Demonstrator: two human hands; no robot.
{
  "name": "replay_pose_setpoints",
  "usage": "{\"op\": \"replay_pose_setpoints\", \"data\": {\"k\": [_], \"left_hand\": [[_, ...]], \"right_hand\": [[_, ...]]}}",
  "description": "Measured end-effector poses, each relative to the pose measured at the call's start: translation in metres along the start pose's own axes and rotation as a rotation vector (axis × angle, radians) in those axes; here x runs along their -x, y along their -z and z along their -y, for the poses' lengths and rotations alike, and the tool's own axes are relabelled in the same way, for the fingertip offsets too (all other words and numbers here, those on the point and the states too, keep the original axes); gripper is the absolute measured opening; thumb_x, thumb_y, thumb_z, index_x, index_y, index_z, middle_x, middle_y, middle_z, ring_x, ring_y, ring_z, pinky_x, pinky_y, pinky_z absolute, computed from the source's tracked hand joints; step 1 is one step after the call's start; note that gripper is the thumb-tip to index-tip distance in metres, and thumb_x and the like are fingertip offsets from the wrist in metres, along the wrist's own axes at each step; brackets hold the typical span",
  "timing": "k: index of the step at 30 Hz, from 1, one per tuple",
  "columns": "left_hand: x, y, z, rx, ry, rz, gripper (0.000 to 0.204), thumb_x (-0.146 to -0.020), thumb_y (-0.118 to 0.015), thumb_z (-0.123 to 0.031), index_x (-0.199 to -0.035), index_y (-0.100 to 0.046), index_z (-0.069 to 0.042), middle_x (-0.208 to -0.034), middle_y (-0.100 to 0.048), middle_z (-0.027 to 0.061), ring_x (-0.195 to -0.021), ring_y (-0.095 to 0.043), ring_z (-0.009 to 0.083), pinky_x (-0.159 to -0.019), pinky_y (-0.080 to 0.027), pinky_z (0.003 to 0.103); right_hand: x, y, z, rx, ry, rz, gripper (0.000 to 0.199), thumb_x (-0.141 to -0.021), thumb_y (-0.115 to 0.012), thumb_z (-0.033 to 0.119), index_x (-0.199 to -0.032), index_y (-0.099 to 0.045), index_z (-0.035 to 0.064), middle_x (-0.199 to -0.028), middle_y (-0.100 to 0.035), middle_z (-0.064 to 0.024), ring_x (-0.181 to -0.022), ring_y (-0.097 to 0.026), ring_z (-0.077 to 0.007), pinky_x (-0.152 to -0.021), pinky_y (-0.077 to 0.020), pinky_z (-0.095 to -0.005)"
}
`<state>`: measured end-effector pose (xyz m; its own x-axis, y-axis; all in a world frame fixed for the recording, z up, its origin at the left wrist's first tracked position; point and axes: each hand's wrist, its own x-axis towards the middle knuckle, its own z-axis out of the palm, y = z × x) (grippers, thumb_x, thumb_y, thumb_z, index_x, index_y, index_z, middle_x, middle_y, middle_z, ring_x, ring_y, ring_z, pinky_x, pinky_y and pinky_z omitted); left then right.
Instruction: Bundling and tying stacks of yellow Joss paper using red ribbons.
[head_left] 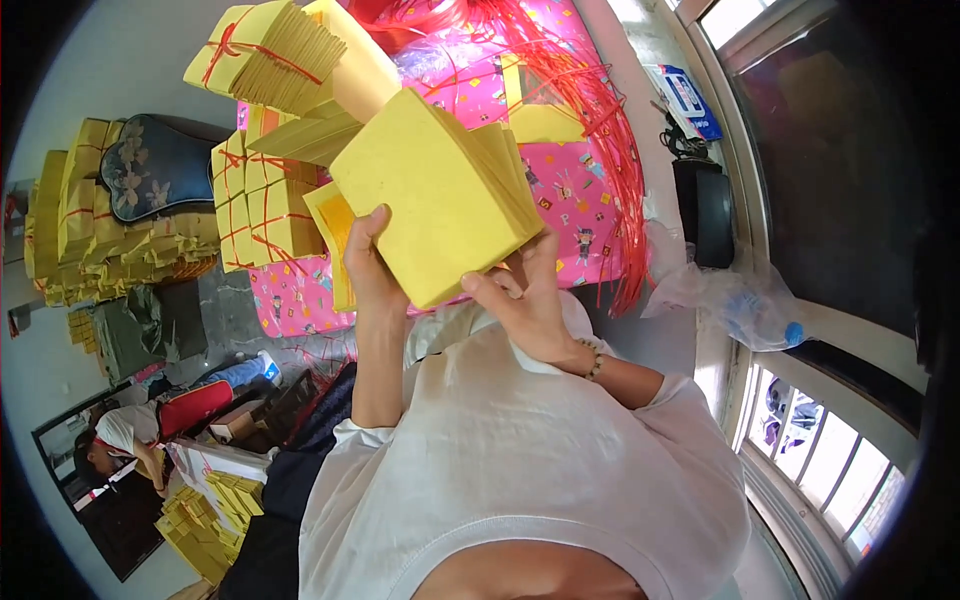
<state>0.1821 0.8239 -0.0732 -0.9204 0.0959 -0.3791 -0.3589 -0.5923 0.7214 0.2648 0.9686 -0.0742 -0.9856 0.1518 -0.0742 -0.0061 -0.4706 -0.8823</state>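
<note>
Above the table I hold a thick stack of yellow paper [430, 205], tilted, with its sheet edges fanning at the right side. My left hand [372, 268] grips its lower left edge, the thumb lying on the front face. At the lower right corner my right hand [525, 305] is closed around the stack, the thumb on its front and the other fingers partly hidden beneath. Behind the stack lie more loose yellow sheets [318, 135]. To the left stand yellow paper bundles [270, 205] tied with red string, and another tied bundle [255, 55] is farther back.
Red plastic strings [625, 200] drape over the right side of the pink patterned tablecloth [580, 225]. A clear plastic bag with a bottle [755, 315] rests on the window ledge. More bundles [85, 215] and a dark cushion [155, 165] are at left. A person [135, 435] works at lower left.
</note>
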Motion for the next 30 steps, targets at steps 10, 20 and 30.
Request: {"op": "replay_pose_setpoints", "data": {"k": [10, 20, 30], "left_hand": [[-0.038, 0.022, 0.019, -0.095, 0.14, 0.035, 0.053, -0.08, -0.052, -0.014, -0.129, -0.036, -0.007, -0.118, -0.049, 0.0115, -0.108, -0.052, 0.0235, -0.089, -0.047, 0.035], [-0.038, -0.003, 0.032, -0.302, 0.03, 0.079, 0.062, -0.078, -0.053, -0.017, -0.133, -0.025, -0.007, -0.123, -0.042, 0.0117, -0.113, -0.046, 0.0244, -0.09, -0.045, 0.036], [-0.04, -0.007, 0.031, -0.297, 0.062, 0.076, 0.061, -0.078, -0.052, -0.015, -0.132, -0.024, -0.012, -0.122, -0.041, 0.0114, -0.113, -0.045, 0.0246, -0.089, -0.045, 0.037]], "right_hand": [[-0.06, 0.079, -0.001, 0.39, 0.062, -0.15, 0.032, -0.096, -0.046, 0.021, -0.12, -0.044, -0.0008, -0.113, -0.05, -0.0112, -0.105, -0.047, -0.0138, -0.09, -0.0393, -0.0281], [-0.1, 0.109, -0.07, 0.463, 0.001, 0.191, 0.059, -0.098, -0.034, 0.033, -0.142, -0.018, -0.0029, -0.147, -0.021, -0.0196, -0.138, -0.017, -0.026, -0.112, -0.015, -0.0332], [-0.104, 0.111, -0.092, 0.287, -0.009, 0.23, 0.065, -0.098, -0.028, 0.039, -0.144, -0.007, -0.0014, -0.151, -0.008, -0.017, -0.14, -0.006, -0.0253, -0.113, -0.0097, -0.0329]]}}
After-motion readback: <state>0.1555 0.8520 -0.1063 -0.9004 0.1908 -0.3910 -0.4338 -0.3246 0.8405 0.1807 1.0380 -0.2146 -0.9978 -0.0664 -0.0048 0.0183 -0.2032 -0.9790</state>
